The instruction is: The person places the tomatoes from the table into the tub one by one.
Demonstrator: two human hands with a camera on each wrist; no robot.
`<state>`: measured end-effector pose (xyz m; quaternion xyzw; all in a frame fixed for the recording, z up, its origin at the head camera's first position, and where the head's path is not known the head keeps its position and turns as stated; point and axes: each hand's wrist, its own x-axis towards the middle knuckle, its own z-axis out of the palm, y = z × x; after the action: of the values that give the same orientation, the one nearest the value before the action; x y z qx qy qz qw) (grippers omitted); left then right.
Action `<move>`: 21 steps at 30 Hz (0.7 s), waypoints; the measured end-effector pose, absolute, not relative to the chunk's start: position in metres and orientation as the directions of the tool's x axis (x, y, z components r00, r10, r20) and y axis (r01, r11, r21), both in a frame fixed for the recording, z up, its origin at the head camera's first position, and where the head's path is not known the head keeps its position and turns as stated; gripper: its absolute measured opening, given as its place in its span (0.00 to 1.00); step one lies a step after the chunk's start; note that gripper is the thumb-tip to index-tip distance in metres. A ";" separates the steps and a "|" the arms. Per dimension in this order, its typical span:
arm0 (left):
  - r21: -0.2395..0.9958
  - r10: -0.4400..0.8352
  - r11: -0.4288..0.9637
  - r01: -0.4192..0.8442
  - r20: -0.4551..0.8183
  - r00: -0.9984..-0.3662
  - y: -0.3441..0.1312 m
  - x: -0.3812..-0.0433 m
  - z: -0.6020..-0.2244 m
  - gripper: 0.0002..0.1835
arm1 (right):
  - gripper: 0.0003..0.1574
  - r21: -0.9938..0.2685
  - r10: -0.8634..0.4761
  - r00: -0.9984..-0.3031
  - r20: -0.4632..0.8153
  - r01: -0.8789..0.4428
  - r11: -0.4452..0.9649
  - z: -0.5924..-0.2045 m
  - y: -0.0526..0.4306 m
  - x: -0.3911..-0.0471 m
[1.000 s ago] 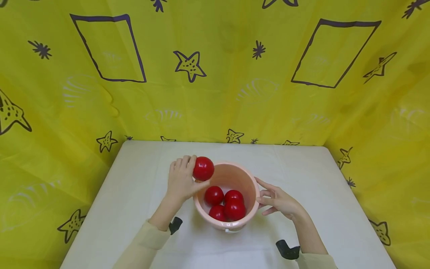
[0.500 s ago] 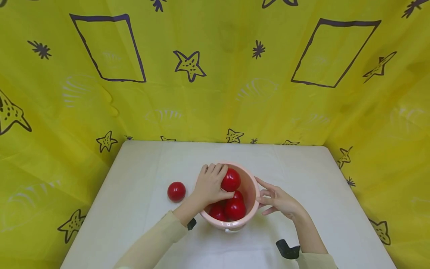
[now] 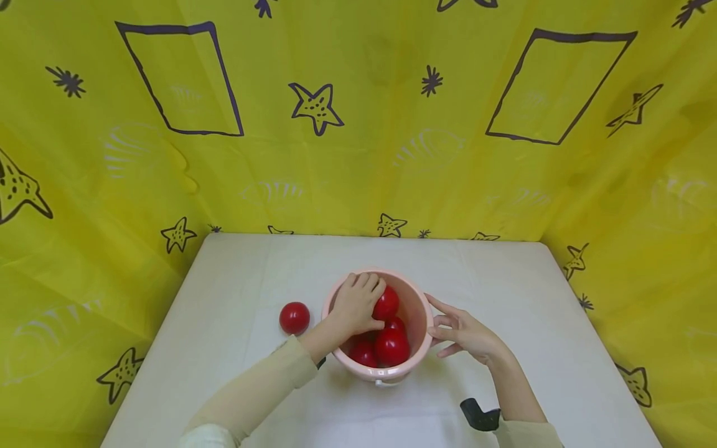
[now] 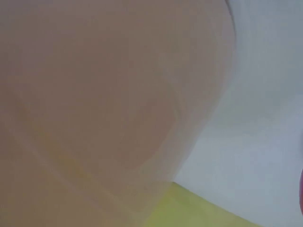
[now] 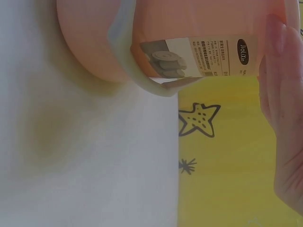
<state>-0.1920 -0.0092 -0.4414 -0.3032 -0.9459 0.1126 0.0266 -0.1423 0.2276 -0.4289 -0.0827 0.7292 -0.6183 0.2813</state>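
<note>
My left hand (image 3: 358, 305) reaches down inside a pale pink bucket (image 3: 421, 311), its fingers curved round a red ball (image 3: 386, 303). Below that ball lie several more shiny red balls (image 3: 392, 347), partly covered by the hand. On the table to the left of the bucket sits another red ball (image 3: 294, 318). My right hand (image 3: 467, 336) rests its extended fingertips and thumb against the bucket's right side at the rim. In the right wrist view, the bucket's wall (image 5: 94, 33) carries a printed label (image 5: 189, 56) near those fingers. A blurred pale surface fills most of the left wrist view.
A white table (image 3: 493, 280) bears the bucket. Yellow curtains (image 3: 364, 174) with drawn starfish enclose the back and both sides. The bucket's white handle (image 5: 128, 61) hangs down its outside. Dark wrist mounts (image 3: 480, 415) sit at the sleeves.
My left hand has moved right, from over the bucket's left rim down inside it, with a red ball. The ball on the table at left has come into view. The right hand stays put.
</note>
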 end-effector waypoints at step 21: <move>-0.541 0.579 0.627 0.561 -0.159 -0.800 -0.007 -0.190 -0.453 0.41 | 0.46 -0.947 -0.468 -0.828 -0.310 0.225 0.229 -0.429 0.227 -0.142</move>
<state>-0.1900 -0.0066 -0.4534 -0.3159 -0.9018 0.2946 0.0149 -0.1415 0.2272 -0.4286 -0.0829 0.7318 -0.6152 0.2814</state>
